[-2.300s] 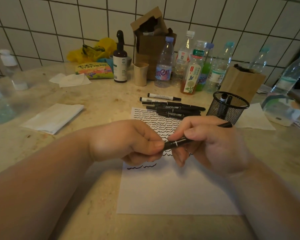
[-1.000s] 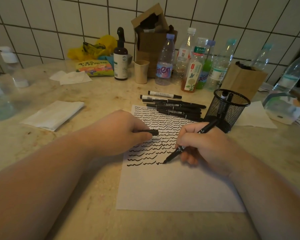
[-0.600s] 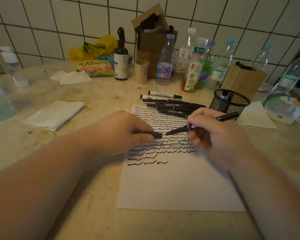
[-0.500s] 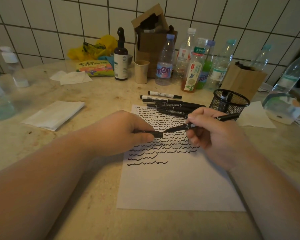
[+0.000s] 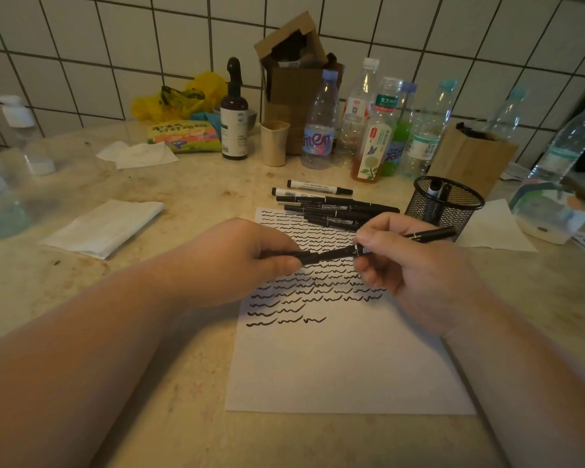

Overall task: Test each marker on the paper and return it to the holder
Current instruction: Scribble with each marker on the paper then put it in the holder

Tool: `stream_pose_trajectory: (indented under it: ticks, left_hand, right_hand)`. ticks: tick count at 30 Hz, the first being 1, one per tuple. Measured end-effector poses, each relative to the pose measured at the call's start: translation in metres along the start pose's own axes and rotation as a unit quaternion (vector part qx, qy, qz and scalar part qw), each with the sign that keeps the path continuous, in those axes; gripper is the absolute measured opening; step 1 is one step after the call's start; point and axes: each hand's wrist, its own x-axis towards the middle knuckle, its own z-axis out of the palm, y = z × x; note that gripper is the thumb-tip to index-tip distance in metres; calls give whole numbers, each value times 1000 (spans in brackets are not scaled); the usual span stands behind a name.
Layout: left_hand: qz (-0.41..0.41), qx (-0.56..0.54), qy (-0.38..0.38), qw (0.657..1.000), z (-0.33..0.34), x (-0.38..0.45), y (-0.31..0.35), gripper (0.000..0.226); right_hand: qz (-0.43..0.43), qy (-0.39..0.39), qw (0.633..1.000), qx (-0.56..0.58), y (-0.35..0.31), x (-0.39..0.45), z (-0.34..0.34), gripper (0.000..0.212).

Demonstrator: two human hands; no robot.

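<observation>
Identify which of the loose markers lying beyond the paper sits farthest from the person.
The white-barrelled marker with a black cap, at the back of the row. The others lie closer to the paper.

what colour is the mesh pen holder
Black, seen clearly in the head view: the holder.

Both hands (image 5: 419, 265) hold marker (image 5: 402, 238) above paper (image 5: 345, 366).

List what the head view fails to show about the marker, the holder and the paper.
- Marker tip: hidden where the cap meets it, between left hand and right hand; seated or not, unclear.
- Mesh holder contents: two tips show, the rest screened by mesh.
- Paper: middle lines covered by the hands.
</observation>
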Motion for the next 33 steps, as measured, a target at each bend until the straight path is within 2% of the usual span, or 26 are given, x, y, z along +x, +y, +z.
stream_pose_trajectory:
  ticks: [5, 11, 19, 24, 29, 31, 33]
  left_hand:
    - [-8, -3, -10, 1000, 0, 0, 3, 20]
    - [-29, -9, -10, 999, -1, -1, 8, 19]
    - [-19, -9, -42, 999, -4, -5, 12, 17]
    - [32, 85, 32, 995, -1, -4, 17, 18]
    - [-3, -51, 9, 999, -3, -2, 12, 13]
    - [-5, -90, 20, 996, -3, 0, 10, 11]
    - [-6, -94, 46, 995, -3, 1, 10, 15]
  right_hand:
    - [-8, -42, 998, -42, 0, -4, 4, 21]
    - [3, -65, 997, 35, -1, -6, 4, 29]
    - [17, -82, 996, 35, 1, -4, 4, 27]
    - [1, -83, 995, 50, 0, 1, 0, 27]
    - [-30, -80, 996, 17, 3, 0, 3, 28]
    - [-64, -53, 996, -16, 0, -2, 3, 29]
    - [-110, 7, 994, -19, -4, -2, 3, 28]
